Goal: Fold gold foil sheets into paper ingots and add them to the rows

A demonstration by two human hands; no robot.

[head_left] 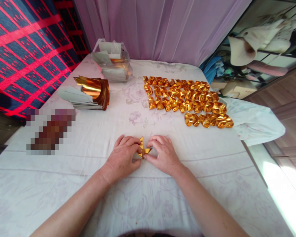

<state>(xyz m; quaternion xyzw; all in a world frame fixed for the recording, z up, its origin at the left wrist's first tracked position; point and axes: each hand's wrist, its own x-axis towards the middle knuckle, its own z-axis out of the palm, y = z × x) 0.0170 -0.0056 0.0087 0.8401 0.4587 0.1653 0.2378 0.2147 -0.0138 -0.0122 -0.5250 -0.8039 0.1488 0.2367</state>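
Note:
Both my hands meet over a small piece of gold foil paper (143, 149), partly folded, on the white cloth-covered table (88, 184). My left hand (123, 157) pinches its left side and my right hand (162, 154) pinches its right side; most of the paper is hidden under my fingers. Farther back on the right, several finished gold folded pieces (187, 98) lie in rows. A curled stack of unfolded gold foil sheets (93, 92) sits at the back left.
A clear plastic bag holding more foil sheets (113, 62) stands at the far edge before a lilac curtain. A blurred-out dark object (51, 131) lies at the left. The table's right edge drops near a white cloth (256, 121).

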